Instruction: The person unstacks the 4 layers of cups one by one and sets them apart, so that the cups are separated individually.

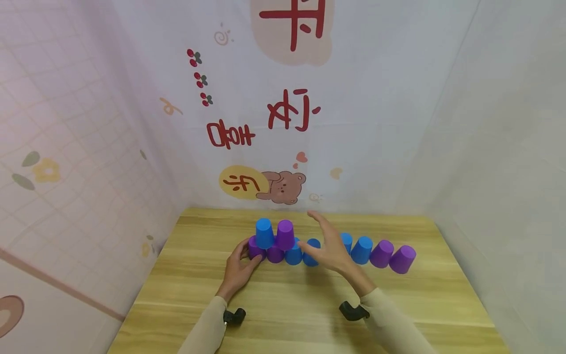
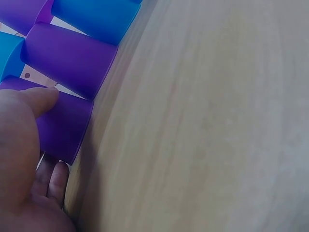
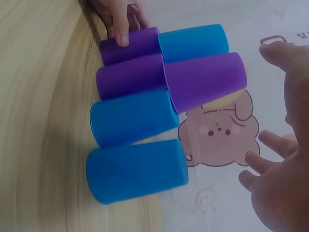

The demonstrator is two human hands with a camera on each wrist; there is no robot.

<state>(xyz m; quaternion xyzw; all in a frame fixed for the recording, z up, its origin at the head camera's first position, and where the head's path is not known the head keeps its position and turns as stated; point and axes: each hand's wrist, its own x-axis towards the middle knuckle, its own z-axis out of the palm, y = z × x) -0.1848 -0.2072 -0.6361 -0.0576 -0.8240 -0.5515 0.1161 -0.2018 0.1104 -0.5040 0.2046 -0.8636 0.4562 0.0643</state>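
Observation:
Upside-down cups stand in a row at the table's middle: a left-end purple cup (image 1: 256,248), a second purple cup (image 3: 130,77), a blue cup (image 3: 135,117) and a right-end blue cup (image 3: 137,171). Upon them sit an upper blue cup (image 1: 264,233) and, to its right, an upper purple cup (image 3: 205,79). My left hand (image 1: 239,269) holds the left-end purple cup between thumb and fingers, the thumb on its near side (image 2: 41,99). Fingers spread, my right hand (image 1: 331,248) hovers by the right end of the stack with nothing in its grasp.
Farther right, more inverted cups form a line: blue ones (image 1: 362,250), then a purple cup (image 1: 382,254) and an outermost purple cup (image 1: 403,259). They stand on the wooden table (image 1: 283,314). A printed white cloth (image 1: 376,123) hangs behind the table.

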